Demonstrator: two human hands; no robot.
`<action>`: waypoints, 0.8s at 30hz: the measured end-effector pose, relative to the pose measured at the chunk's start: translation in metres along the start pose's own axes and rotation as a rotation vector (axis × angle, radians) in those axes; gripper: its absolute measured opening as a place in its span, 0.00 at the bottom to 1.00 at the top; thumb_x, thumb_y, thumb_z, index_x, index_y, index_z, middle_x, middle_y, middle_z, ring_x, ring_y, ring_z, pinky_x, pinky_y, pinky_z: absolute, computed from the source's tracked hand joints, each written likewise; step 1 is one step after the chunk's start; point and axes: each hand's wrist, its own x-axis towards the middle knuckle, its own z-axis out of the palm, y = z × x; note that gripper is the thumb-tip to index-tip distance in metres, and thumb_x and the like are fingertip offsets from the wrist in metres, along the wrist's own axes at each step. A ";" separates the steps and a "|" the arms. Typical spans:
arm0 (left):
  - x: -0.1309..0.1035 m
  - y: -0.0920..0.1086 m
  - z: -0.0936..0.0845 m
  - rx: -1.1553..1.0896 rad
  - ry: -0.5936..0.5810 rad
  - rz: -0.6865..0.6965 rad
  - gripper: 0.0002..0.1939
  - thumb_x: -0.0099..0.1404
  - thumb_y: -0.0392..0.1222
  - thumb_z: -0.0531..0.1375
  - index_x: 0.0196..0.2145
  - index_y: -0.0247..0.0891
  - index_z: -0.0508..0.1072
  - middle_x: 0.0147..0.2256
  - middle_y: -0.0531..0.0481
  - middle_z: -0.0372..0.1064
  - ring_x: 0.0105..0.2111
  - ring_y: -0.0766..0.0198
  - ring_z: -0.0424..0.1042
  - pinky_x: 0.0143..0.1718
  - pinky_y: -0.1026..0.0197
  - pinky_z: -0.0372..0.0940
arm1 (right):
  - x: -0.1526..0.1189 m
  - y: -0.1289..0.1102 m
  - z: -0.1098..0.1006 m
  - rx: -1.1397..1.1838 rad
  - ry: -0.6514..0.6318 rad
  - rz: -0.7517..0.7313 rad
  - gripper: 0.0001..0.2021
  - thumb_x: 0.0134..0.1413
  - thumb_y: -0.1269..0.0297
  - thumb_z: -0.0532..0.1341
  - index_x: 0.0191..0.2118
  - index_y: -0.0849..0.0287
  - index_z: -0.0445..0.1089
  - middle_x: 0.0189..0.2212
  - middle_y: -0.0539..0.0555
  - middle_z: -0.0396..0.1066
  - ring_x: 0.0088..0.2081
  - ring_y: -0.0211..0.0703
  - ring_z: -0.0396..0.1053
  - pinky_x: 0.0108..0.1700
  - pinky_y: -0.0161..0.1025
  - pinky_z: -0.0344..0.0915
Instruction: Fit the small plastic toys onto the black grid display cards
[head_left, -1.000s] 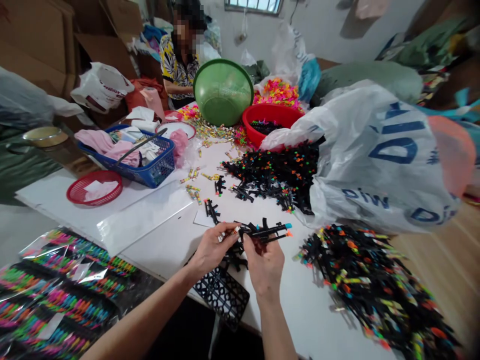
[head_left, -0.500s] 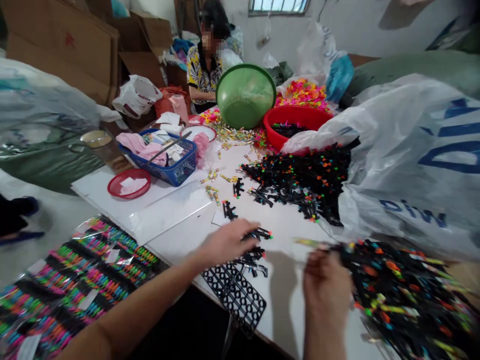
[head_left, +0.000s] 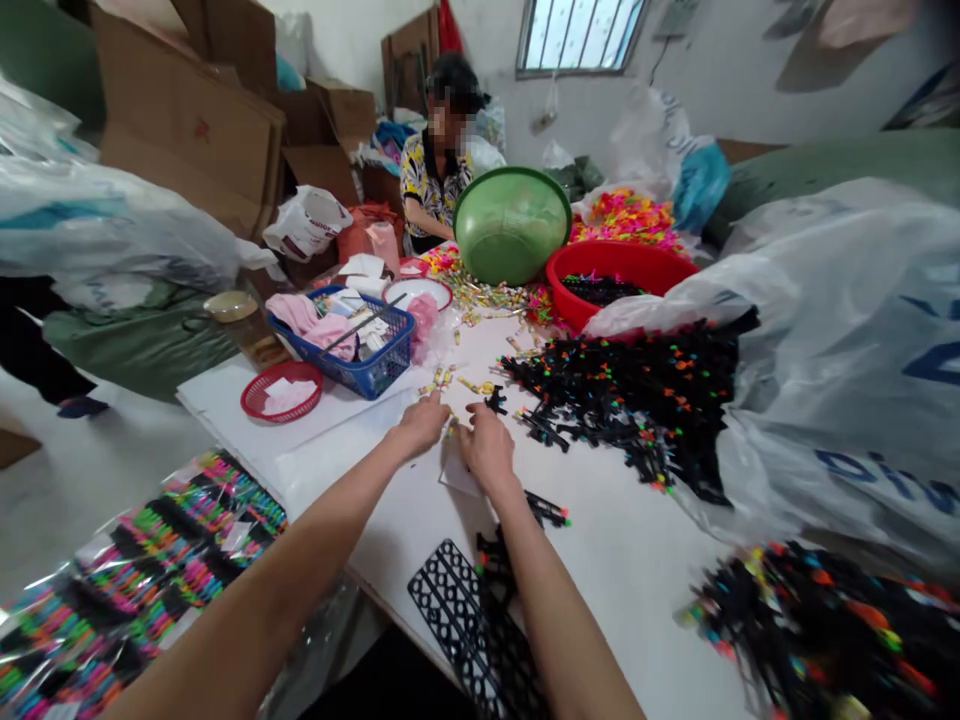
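My left hand reaches over the white table among small yellow printed pieces, its fingers drawn together. Whatever lies between its fingertips is too small to make out. Just to its right, my right hand is lowered to the table with thumb and forefinger apart. A black toy gun lies right by its fingers, and a white card is below them. Under my right forearm are more black toy guns with coloured tips, partly hidden, and a black perforated plastic rack.
A large heap of black toy guns lies at right, with another pile nearer me. Behind stand a red basin, a green basin and a seated person. A blue basket and small red basket sit left.
My right hand has left the near right pile and moved forward and left. My left hand has moved forward from the toy guns to the yellow pieces. The view has shifted.
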 end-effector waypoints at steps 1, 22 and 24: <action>0.000 -0.003 -0.001 0.001 0.002 0.044 0.12 0.58 0.30 0.51 0.36 0.34 0.72 0.44 0.41 0.63 0.43 0.58 0.67 0.42 0.59 0.63 | 0.013 -0.008 0.008 -0.094 -0.039 0.022 0.15 0.53 0.68 0.54 0.48 0.60 0.63 0.41 0.58 0.71 0.42 0.45 0.69 0.41 0.39 0.63; 0.057 -0.075 -0.022 -0.300 0.256 0.099 0.09 0.54 0.28 0.55 0.33 0.33 0.71 0.35 0.43 0.68 0.41 0.56 0.66 0.43 0.60 0.59 | 0.080 -0.027 0.047 -0.408 -0.189 -0.190 0.13 0.58 0.66 0.48 0.43 0.65 0.66 0.41 0.62 0.65 0.42 0.47 0.68 0.40 0.39 0.62; 0.049 -0.075 -0.027 -0.341 0.279 0.092 0.09 0.59 0.33 0.53 0.36 0.34 0.71 0.34 0.45 0.68 0.37 0.59 0.67 0.40 0.61 0.60 | 0.089 -0.030 0.048 -0.403 -0.188 -0.247 0.14 0.59 0.68 0.47 0.46 0.63 0.64 0.43 0.61 0.65 0.43 0.46 0.67 0.42 0.38 0.61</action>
